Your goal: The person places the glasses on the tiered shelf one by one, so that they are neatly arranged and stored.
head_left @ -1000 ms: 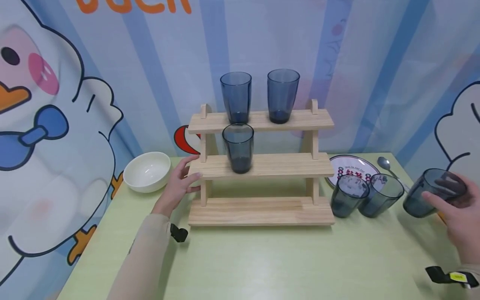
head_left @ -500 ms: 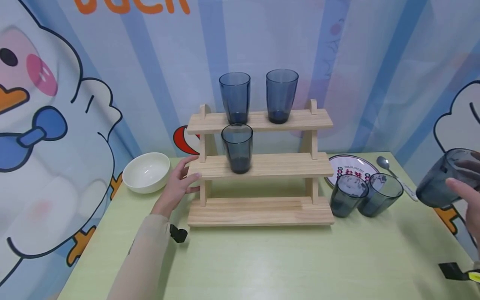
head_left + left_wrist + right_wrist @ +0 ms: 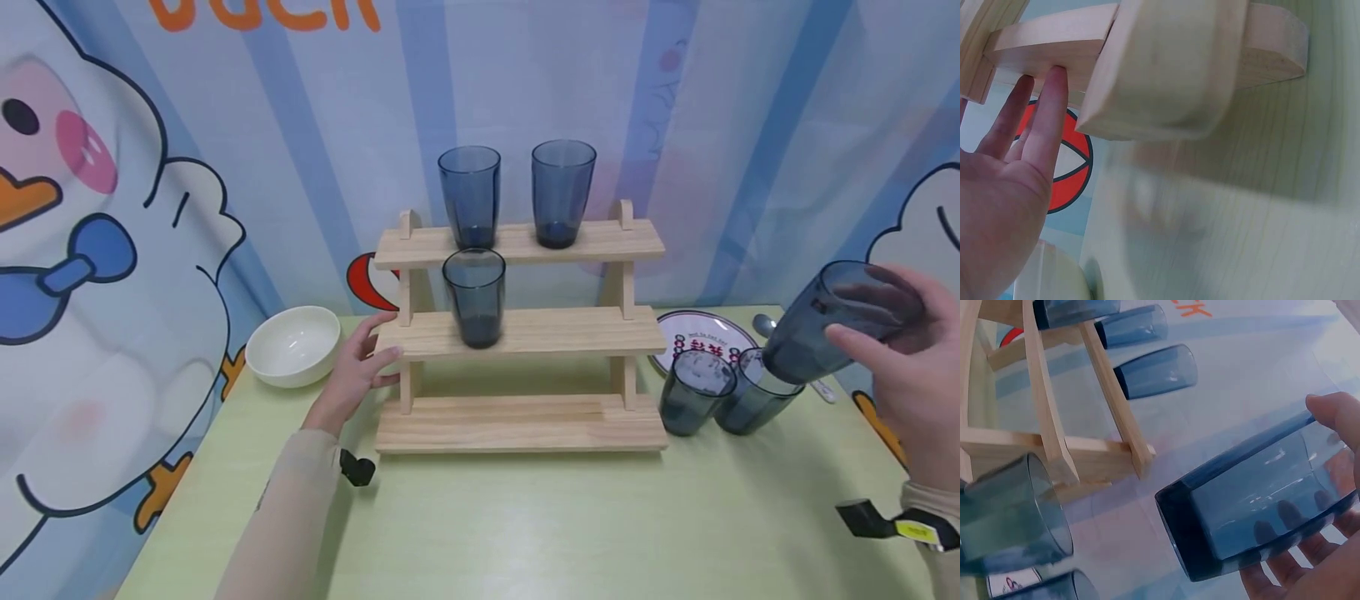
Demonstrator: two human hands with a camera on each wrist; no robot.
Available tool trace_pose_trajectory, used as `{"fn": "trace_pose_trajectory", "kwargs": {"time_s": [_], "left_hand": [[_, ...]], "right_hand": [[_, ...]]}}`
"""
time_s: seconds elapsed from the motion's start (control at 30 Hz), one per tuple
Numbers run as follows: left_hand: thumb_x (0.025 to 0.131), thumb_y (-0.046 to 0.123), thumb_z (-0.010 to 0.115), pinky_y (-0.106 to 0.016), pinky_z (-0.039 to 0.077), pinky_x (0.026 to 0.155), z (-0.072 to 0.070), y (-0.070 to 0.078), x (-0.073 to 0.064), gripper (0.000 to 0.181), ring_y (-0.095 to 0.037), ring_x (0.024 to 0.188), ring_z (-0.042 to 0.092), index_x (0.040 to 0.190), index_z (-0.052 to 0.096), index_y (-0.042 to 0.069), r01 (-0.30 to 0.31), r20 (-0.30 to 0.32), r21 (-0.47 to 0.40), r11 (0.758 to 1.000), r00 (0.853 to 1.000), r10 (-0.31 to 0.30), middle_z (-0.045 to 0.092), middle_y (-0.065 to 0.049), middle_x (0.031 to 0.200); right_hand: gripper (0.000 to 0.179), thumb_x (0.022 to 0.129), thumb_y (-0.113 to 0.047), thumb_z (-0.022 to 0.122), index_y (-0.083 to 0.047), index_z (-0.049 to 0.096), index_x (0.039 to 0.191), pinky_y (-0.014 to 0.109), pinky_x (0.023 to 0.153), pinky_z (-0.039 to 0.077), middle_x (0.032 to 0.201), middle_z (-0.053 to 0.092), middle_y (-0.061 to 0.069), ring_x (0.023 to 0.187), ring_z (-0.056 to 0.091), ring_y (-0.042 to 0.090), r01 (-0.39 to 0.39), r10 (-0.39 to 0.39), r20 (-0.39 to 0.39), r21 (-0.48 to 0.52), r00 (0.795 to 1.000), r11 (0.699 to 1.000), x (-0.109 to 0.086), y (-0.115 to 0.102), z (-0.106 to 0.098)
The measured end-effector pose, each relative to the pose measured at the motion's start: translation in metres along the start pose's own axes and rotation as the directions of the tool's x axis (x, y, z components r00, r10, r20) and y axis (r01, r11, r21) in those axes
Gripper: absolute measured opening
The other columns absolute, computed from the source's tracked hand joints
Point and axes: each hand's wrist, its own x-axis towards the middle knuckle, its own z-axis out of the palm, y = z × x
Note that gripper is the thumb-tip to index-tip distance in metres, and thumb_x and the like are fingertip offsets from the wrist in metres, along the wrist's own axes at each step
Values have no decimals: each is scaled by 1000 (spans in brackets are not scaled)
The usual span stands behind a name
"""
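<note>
In the head view, my right hand (image 3: 911, 367) grips a tinted blue drinking glass (image 3: 825, 321), tilted and raised off the table. The right wrist view shows this glass (image 3: 1260, 506) between thumb and fingers. My left hand (image 3: 356, 367) touches the left side of a three-tier wooden display rack (image 3: 517, 425); in the left wrist view the fingers (image 3: 1047, 131) reach straight to its wood. Two glasses (image 3: 468, 196) stand on the top tier, and one glass (image 3: 476, 300) stands on the middle tier, left of centre. Two more glasses (image 3: 697, 392) stand on the table, right of the rack.
A white bowl (image 3: 292, 346) sits left of the rack. Behind the table glasses lie a printed plate (image 3: 705, 325) and a spoon (image 3: 763, 325), partly hidden by the held glass. A curtain with a duck print (image 3: 337, 150) hangs behind the green table (image 3: 525, 525).
My right hand first carried the glass right and up, then back left and higher, so it now overlaps the outer table glass. The left hand keeps its place at the rack.
</note>
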Motion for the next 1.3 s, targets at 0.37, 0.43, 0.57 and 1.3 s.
{"fn": "trace_pose_trajectory", "kwargs": {"time_s": [0.37,0.43,0.57,1.3], "left_hand": [[104,23,67,-59,58,96,1,0,2,60,-43,132,54,159,41,29,0,-4,0,1000,1000,0,44,-21,154],[105,22,66,-59,58,96,0,-1,2,60,-42,132,54,159,41,28,-1,-5,2,1000,1000,1,44,-22,154],[105,21,66,-58,58,96,0,-2,2,60,-41,130,55,159,41,27,-1,-10,-1,1000,1000,1,45,-21,152],[105,18,65,-61,57,96,1,-3,3,60,-43,133,53,160,40,27,8,-8,-8,1000,1000,-8,44,-21,154]], "right_hand": [[74,87,16,73,-11,52,153,8,88,54,129,66,-3,116,64,9,-19,0,227,83,974,996,9,-13,47],[74,89,11,75,-14,51,154,9,88,53,130,66,-3,115,64,8,-44,26,270,61,963,997,10,-14,56],[74,90,0,80,-20,49,155,10,87,54,132,65,-4,113,65,8,-80,83,331,-24,940,997,10,-15,73],[72,87,-23,89,-22,52,149,22,96,53,133,64,2,115,64,16,-124,128,460,-40,879,992,9,-20,166]]}}
